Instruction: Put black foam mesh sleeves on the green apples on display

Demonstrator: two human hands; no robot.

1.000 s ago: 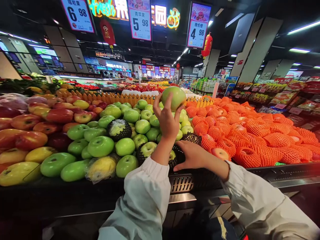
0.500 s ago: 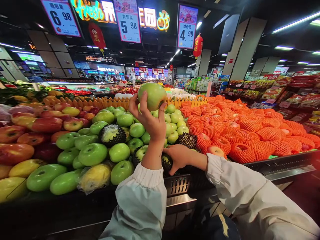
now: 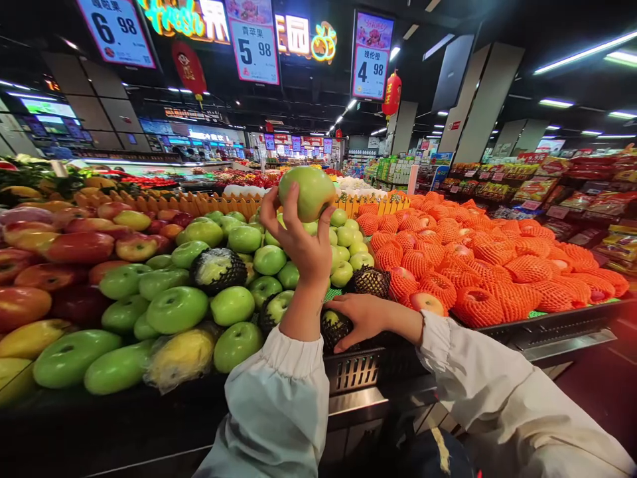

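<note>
Green apple [image 3: 307,193] in left hand [image 3: 304,249] — sign [image 3: 253,50]: "5.98"

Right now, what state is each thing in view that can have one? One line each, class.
Left hand: closed around held apple
Held apple: raised, bare
Right hand: curled at netted apple, grip unclear
Netted apple: in black net, partly covered
Yellow fruit: wrapped in clear film
Price screens: lit
Neon sign: lit
Lanterns: hanging

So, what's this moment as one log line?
left hand: holding round, glossy green apple aloft | right hand: at green fruit in black mesh netting, grip unclear
</note>
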